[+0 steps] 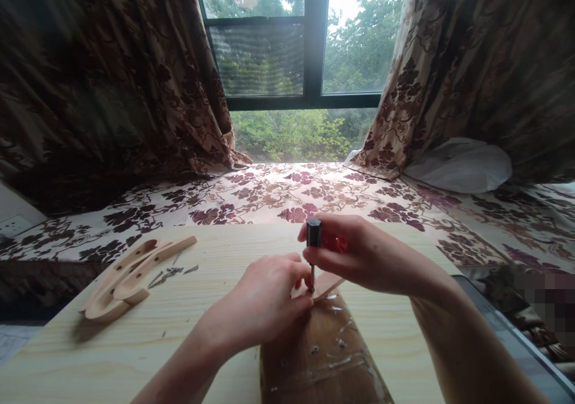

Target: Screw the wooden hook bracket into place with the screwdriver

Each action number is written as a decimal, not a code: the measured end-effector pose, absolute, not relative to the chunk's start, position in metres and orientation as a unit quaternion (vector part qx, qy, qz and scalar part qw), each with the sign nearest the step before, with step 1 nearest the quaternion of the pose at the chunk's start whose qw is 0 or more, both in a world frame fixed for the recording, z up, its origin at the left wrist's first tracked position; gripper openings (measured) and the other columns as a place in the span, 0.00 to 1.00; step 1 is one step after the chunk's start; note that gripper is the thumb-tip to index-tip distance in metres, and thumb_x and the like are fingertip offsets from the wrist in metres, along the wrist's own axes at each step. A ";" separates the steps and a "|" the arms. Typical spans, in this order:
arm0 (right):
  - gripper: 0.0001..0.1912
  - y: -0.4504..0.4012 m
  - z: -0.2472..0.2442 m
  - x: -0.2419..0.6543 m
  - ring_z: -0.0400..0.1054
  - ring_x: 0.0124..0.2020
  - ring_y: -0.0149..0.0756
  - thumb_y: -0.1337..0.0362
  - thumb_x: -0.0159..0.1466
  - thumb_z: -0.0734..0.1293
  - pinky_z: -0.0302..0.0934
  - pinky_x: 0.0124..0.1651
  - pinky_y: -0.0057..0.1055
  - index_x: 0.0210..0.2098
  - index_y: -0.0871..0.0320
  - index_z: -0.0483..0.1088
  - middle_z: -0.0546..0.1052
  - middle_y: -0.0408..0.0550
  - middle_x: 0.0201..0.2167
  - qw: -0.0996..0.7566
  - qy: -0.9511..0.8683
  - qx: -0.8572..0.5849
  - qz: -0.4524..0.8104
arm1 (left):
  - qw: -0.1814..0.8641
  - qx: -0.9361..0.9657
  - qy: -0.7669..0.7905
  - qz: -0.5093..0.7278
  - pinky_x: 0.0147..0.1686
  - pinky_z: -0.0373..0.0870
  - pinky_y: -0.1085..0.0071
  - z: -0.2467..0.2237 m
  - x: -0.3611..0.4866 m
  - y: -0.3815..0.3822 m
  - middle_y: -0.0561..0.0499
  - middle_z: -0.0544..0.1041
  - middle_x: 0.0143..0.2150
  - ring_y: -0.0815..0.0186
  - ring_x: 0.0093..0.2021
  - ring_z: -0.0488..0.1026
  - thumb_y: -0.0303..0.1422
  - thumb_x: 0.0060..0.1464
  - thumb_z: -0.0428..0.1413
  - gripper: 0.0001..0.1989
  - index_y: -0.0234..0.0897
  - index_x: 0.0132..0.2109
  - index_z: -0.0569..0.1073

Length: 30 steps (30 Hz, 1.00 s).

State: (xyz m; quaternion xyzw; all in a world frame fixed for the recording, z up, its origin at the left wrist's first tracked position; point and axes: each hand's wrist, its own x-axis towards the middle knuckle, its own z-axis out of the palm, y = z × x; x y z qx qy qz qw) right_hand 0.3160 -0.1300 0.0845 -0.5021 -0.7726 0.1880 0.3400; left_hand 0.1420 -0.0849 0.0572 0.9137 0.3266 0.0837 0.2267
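Keep that screwdriver (313, 234) upright in your right hand (354, 249), pressing straight down; your left hand (269, 296) steadies the wooden piece (327, 285) on the brown block (314, 356).

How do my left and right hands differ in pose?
The right hand is higher, its fingers at the handle of the screwdriver; the left hand is lower, its fingertips beside the shank's lower end. The right reaches in from the right, the left from lower left. Both are bare, with bent fingers.
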 end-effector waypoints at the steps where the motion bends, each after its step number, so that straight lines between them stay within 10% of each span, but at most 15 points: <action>1: 0.07 -0.130 0.085 0.316 0.54 0.24 0.25 0.67 0.61 0.64 0.49 0.26 0.25 0.27 0.58 0.63 0.62 0.37 0.22 0.341 -0.774 -0.499 0.190 | 0.227 0.913 0.330 0.081 0.31 0.61 0.73 0.057 0.142 -0.085 0.54 0.75 0.32 0.66 0.33 0.69 0.32 0.50 0.50 0.08 0.40 0.28 0.73; 30: 0.11 -0.131 0.084 0.314 0.53 0.23 0.24 0.68 0.60 0.65 0.48 0.24 0.24 0.24 0.57 0.58 0.60 0.36 0.21 0.352 -0.769 -0.499 0.187 | 0.225 0.913 0.330 0.084 0.32 0.60 0.72 0.058 0.142 -0.085 0.54 0.74 0.30 0.66 0.32 0.69 0.32 0.50 0.51 0.08 0.40 0.27 0.72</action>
